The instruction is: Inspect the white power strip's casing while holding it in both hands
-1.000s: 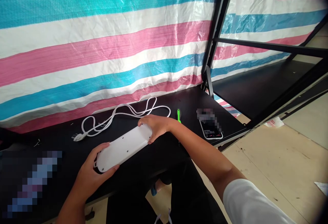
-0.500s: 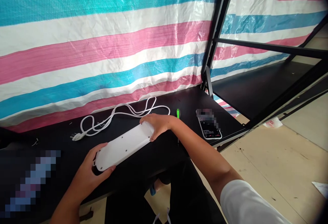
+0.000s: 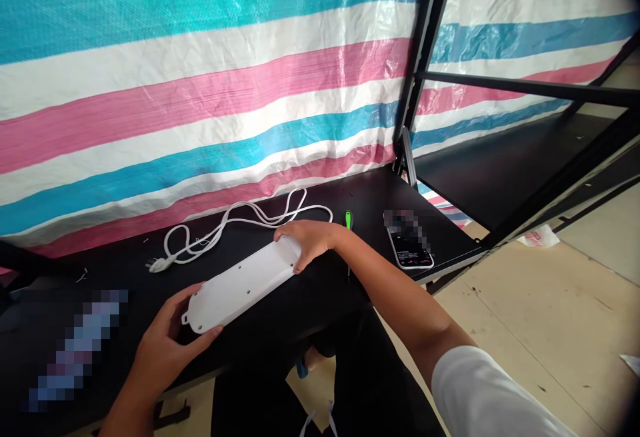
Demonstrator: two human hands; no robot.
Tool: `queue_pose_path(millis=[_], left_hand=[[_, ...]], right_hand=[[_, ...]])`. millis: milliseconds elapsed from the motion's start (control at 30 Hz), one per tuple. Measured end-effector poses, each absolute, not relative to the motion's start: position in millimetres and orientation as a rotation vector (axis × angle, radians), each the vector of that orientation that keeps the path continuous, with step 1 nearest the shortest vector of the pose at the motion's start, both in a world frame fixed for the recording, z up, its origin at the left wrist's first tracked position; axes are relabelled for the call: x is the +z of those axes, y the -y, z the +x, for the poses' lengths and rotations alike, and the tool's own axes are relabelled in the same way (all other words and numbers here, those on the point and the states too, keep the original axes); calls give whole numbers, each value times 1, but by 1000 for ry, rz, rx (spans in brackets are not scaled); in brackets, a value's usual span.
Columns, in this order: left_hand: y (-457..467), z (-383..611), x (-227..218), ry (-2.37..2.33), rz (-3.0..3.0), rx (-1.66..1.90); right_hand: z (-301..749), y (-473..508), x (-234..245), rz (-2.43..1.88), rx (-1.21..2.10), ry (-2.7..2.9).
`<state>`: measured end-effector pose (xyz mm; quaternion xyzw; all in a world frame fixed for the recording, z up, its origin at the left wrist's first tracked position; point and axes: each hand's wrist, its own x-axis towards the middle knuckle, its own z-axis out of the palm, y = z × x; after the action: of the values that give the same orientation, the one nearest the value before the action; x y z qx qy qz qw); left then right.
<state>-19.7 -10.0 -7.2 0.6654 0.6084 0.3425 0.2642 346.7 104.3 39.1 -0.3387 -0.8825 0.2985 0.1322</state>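
Observation:
A long white power strip [image 3: 245, 285] lies face down on the black table [image 3: 350, 190], its flat back with small screw holes turned up. My left hand [image 3: 167, 344] grips its near end, thumb on top and fingers underneath. My right hand [image 3: 306, 240] is closed over the far end. The strip's white cord [image 3: 240, 224] loops away behind it to a plug [image 3: 157, 264] at the left. A green-handled screwdriver [image 3: 348, 221] lies just beyond my right wrist, partly hidden by my forearm.
A phone [image 3: 410, 247] lies near the table's right front corner. A striped pink, blue and white tarp [image 3: 200, 90] hangs behind the table. Black metal frame posts [image 3: 423, 44] and a second black surface [image 3: 500, 170] stand to the right. Bare floor [image 3: 550, 317] lies below.
The strip has shifted only slightly. My left hand has slid a little lower at the near end, and the view has moved a little.

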Motion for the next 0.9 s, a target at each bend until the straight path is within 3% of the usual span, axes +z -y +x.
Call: queue_pose_path(millis=[900], left_hand=[[11, -15, -2, -1694, 1831, 821]], right_hand=[[346, -101, 40, -1095, 866, 2511]])
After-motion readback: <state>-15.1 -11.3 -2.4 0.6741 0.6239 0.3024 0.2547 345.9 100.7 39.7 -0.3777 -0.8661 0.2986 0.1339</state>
